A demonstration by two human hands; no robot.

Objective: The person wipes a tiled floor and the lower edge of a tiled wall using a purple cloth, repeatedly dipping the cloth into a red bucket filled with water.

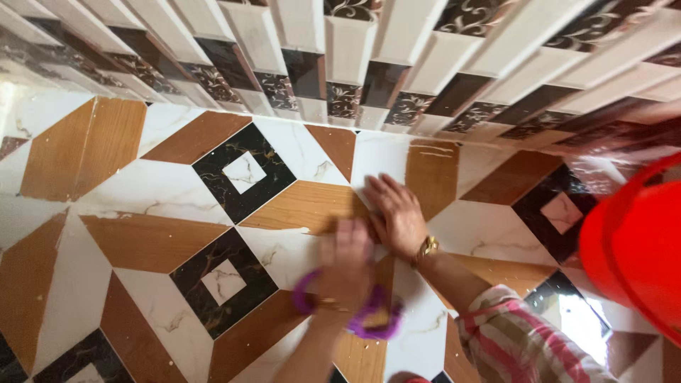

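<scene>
- Left hand [347, 259]: blurred, knuckles up, pressed down on the tiled floor [156, 191]. Fingers curled; whether its grip is closed on anything I cannot tell.
- Purple bangle [369, 315] circles the left wrist, loose, also blurred.
- Right hand [397, 213]: laid flat on the floor, fingers stretched out and together, pointing toward the wall. Grip fully open, holding nothing; palm touching the tile.
- The two hands lie just beside each other, left nearer the camera, at the meeting of a wood-look tile and a white marbled one.
- Gold wristwatch [425, 248] on the right wrist; striped pink and cream sleeve [525, 340] behind it.
- Red bucket [638, 248] at the right edge, partly cut off, near the right arm.
- Patterned wall tiles [355, 64], white and dark brown with floral print, meet the floor beyond the hands.
</scene>
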